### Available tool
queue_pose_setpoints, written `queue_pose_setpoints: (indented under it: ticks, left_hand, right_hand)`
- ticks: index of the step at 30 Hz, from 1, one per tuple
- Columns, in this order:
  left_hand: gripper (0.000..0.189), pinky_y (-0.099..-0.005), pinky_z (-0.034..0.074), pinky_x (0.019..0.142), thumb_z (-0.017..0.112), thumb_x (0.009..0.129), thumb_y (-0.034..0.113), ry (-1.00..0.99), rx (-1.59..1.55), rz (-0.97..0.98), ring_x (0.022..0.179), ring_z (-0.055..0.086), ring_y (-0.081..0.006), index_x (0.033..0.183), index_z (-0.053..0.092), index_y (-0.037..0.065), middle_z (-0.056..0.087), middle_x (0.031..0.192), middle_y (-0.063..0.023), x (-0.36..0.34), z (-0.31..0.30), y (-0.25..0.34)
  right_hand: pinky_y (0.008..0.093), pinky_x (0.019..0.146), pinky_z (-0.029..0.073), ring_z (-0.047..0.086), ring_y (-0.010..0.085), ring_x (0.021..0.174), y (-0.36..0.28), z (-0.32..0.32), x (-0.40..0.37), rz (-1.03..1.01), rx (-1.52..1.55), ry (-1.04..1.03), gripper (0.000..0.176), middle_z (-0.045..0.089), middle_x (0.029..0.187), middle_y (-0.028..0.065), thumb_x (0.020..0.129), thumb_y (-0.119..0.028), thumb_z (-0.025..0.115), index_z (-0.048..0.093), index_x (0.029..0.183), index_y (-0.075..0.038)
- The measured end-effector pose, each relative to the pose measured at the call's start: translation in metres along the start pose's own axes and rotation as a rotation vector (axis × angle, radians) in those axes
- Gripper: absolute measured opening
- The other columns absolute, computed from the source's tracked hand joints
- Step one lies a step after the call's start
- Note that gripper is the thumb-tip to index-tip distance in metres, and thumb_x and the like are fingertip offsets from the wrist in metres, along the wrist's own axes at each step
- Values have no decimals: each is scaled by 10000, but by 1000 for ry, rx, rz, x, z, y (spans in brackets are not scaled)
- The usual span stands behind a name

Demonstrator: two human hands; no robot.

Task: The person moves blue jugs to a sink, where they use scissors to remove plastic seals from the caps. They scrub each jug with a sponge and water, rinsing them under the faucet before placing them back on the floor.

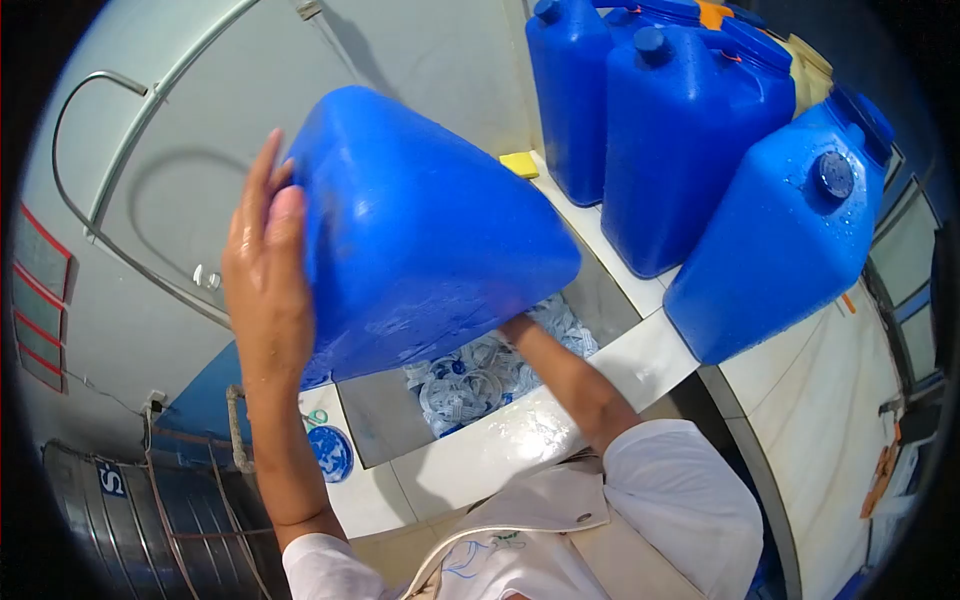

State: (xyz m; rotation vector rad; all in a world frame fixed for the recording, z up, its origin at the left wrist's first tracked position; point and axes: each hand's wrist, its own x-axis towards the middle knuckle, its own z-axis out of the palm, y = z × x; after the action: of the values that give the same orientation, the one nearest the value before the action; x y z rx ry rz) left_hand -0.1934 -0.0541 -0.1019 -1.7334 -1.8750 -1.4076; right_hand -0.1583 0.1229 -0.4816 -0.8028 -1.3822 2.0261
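A large blue water jug (420,220), tilted with its base turned toward me, is raised above a basin (375,415). My left hand (265,270) holds the jug's left side, its palm and fingers against the plastic. Under the jug's lower right edge goes my right hand (513,324); its fingers are hidden behind the jug, so their grip does not show. Below lies a pile of crumpled clear plastic pieces (465,385) with blue bits among them.
Several capped blue jugs (690,150) stand along the tiled ledge (640,365) at right, with a wet one (780,230) nearest. A yellow sponge (519,164) lies behind. At left are a round blue lid (330,453) and a green-handled tool (316,416).
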Motion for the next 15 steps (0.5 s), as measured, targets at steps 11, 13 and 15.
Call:
queue_pose_setpoints:
  ticks: [11,13,15]
  left_hand:
    - [545,-349,398,931,500,903,403,-188,146,-494,1069,551,-295,1229,504,-34,566,1158,-231,-83,-14,-168]
    - [548,-359,442,885,549,871,393,-283,178,-425,1027,584,-321,1218,513,-30,594,1094,-254,-92,36,-187]
    - [594,-432,486,797,644,783,365,-488,210,-447,909,616,-394,1196,512,-40,620,963,-275,-89,73,-166]
  right_hand:
    - [429,721,505,640,341,844,-123,-49,-21,-468,-1051,543,511,652,927,196,650,-193,600,603,1157,-122]
    - [431,667,503,636,341,773,-112,-9,-12,-678,-1176,384,488,662,876,153,689,-280,625,599,1131,-74]
    - [426,618,491,629,323,709,-104,20,-6,-900,-1294,203,515,641,786,161,656,-198,642,574,1123,6]
